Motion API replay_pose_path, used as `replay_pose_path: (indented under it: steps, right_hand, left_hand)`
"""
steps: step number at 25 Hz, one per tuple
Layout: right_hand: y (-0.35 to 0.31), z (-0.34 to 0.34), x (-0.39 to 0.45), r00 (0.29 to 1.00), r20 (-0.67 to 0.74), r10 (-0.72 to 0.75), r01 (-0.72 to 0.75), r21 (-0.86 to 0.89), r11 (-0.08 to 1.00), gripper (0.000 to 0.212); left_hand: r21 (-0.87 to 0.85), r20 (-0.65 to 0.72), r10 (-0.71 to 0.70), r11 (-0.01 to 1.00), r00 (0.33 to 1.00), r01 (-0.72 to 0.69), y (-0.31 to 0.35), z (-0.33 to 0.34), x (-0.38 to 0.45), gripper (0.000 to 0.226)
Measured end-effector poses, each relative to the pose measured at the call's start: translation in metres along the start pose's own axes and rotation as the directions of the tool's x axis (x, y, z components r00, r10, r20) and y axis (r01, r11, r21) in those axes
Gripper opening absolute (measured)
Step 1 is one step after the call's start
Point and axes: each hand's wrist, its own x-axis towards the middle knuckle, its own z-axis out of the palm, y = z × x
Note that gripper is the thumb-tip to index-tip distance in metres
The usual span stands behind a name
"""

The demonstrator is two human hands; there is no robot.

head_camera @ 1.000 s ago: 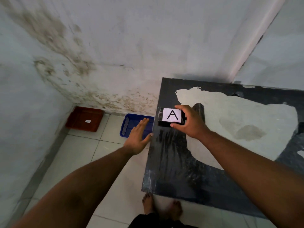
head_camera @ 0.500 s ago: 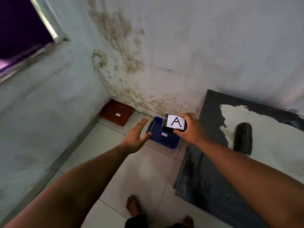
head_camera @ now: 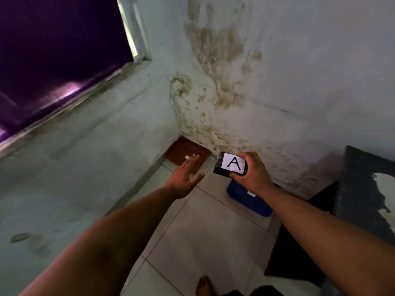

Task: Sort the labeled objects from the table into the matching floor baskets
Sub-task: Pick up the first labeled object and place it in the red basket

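Black box (head_camera: 222, 170), label "A" upward for reading, gripped in right hand (head_camera: 251, 173) over blue basket (head_camera: 249, 199); left hand (head_camera: 184, 176) spread, empty, near red basket (head_camera: 183, 151).

Black box (head_camera: 220, 170): glossy wrap, matt white paper label (head_camera: 233, 163). Red basket (head_camera: 186, 153), blue basket (head_camera: 248, 200): smooth plastic. Floor (head_camera: 205, 236): glossy tile. Wall (head_camera: 277, 82): rough, stained plaster. Tabletop (head_camera: 363, 180): worn dark finish.

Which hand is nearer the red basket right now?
Left. The open left hand overlaps the red basket in the head view. The right hand, gripping the A-labelled block, sits off to its right above the blue basket.
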Motion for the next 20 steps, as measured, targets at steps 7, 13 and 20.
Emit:
replay_pose_path:
  steps: [7, 13, 20]
  right_hand:
    - [-0.021, 0.058, 0.091, 0.999, 0.034, -0.014, 0.013, 0.025, 1.000, 0.072]
    - [-0.012, 0.114, 0.208, 0.998, 0.054, 0.019, -0.021, 0.025, 0.999, 0.073]
    - [0.006, 0.182, 0.330, 0.993, 0.093, 0.077, -0.082, 0.051, 0.995, 0.065]
  left_hand:
    - [-0.013, 0.020, -0.052, 0.999, 0.998, 0.052, -0.070, -0.039, 0.053, 0.078]
    - [-0.054, 0.023, -0.090, 0.994, 0.996, 0.091, -0.141, -0.072, 0.150, 0.067]
    - [-0.054, 0.104, -0.187, 0.980, 0.977, 0.193, -0.229, -0.087, 0.249, 0.073]
